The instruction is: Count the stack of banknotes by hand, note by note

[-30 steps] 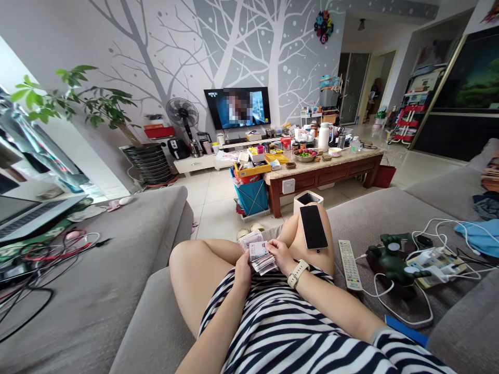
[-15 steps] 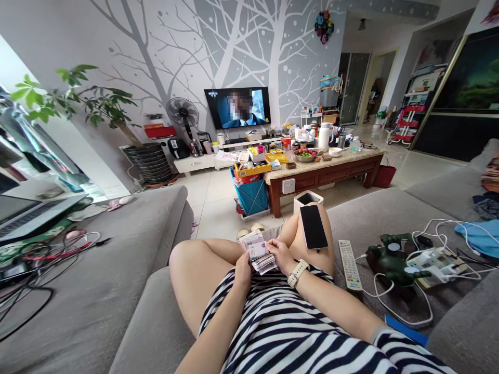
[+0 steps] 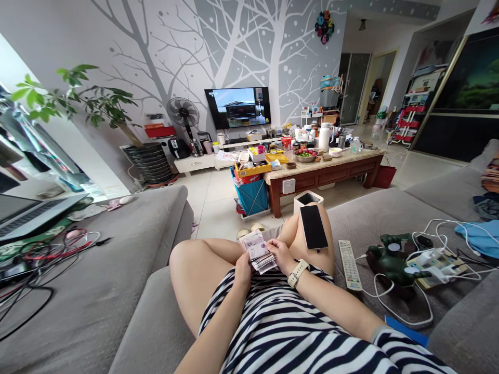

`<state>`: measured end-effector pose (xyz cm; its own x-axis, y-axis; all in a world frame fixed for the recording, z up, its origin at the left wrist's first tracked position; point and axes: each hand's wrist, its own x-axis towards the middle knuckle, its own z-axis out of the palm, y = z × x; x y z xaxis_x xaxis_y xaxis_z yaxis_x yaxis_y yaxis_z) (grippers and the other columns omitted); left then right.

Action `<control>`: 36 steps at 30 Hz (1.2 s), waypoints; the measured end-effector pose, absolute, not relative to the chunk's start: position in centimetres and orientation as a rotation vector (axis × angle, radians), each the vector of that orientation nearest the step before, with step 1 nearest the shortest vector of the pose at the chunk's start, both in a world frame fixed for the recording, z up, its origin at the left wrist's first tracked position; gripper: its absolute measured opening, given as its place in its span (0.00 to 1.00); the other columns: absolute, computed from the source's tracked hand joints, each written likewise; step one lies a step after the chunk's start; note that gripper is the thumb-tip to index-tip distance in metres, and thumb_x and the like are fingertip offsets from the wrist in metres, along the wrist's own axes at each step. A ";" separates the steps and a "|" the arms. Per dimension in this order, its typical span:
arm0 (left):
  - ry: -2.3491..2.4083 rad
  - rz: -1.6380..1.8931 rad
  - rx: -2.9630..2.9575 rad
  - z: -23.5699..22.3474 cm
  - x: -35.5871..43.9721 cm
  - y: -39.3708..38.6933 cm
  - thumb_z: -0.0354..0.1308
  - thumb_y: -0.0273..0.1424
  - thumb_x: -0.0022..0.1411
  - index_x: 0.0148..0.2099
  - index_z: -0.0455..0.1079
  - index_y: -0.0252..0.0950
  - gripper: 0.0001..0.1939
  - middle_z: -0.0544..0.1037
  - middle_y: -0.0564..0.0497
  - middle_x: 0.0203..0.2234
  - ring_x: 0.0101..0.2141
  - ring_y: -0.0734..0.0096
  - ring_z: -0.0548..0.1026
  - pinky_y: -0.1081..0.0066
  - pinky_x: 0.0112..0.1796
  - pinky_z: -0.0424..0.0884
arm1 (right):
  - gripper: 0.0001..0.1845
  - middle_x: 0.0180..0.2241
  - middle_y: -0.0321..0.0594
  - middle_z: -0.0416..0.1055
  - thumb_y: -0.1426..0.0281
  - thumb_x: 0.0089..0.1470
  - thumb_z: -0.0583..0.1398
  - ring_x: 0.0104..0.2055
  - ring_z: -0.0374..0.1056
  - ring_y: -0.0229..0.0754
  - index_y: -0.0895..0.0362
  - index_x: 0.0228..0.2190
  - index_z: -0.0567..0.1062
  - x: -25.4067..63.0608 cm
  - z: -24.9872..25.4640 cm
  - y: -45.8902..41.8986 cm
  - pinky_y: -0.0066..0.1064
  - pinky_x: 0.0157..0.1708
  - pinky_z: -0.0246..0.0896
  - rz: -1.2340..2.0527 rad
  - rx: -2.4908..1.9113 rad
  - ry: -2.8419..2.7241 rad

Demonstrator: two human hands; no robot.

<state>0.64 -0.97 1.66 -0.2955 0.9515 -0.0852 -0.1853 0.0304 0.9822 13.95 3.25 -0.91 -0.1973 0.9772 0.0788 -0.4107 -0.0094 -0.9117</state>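
A stack of pale purple banknotes (image 3: pixel 255 248) is held over my lap, its lower notes fanned toward me. My left hand (image 3: pixel 243 270) is closed on the near left side of the stack, thumb along the edge. At the right edge, my right hand (image 3: pixel 281 255) pinches the notes between thumb and fingers; a light watch (image 3: pixel 298 274) is on that wrist. A phone (image 3: pixel 314 227) with a dark screen lies on my right thigh. Beside that leg, a remote control (image 3: pixel 350 265) rests on the sofa.
To the right, a dark green figure-shaped object (image 3: pixel 393 259) and a power strip (image 3: pixel 436 267) lie among white cables. Tangled cables (image 3: pixel 42 265) and a laptop (image 3: pixel 35 215) are on the left sofa section (image 3: pixel 117 259). Ahead stand a crowded coffee table (image 3: pixel 323 179) and a blue bin (image 3: pixel 251 197).
The top of the note stack looks different: a note face with a large 5 now shows. Both hands stay almost in place. The television picture has changed.
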 end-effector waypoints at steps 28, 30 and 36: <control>1.174 1.430 0.741 0.8 1.1 -0.7 0.59 0.32 0.55 0.36 0.74 0.33 0.08 0.80 0.46 0.23 0.30 0.59 0.78 0.64 0.35 0.74 | 0.15 0.20 0.32 0.64 0.59 0.43 0.65 0.24 0.58 0.38 0.56 0.21 0.68 13.8 -1.6 4.1 0.29 0.26 0.54 1.335 -0.872 -1.107; 1.182 1.427 0.744 0.9 1.1 -0.7 0.59 0.33 0.54 0.35 0.74 0.33 0.09 0.79 0.46 0.22 0.28 0.59 0.78 0.64 0.33 0.73 | 0.15 0.20 0.32 0.64 0.59 0.43 0.65 0.24 0.59 0.38 0.56 0.22 0.68 13.8 -1.7 4.1 0.29 0.26 0.55 1.348 -0.865 -1.108; 1.220 1.456 0.752 1.0 1.0 -0.8 0.61 0.40 0.50 0.28 0.72 0.35 0.12 0.77 0.49 0.20 0.26 0.62 0.75 0.66 0.30 0.71 | 0.16 0.20 0.32 0.65 0.58 0.42 0.65 0.24 0.59 0.37 0.56 0.23 0.69 13.8 -1.6 3.9 0.29 0.26 0.54 1.370 -0.851 -1.107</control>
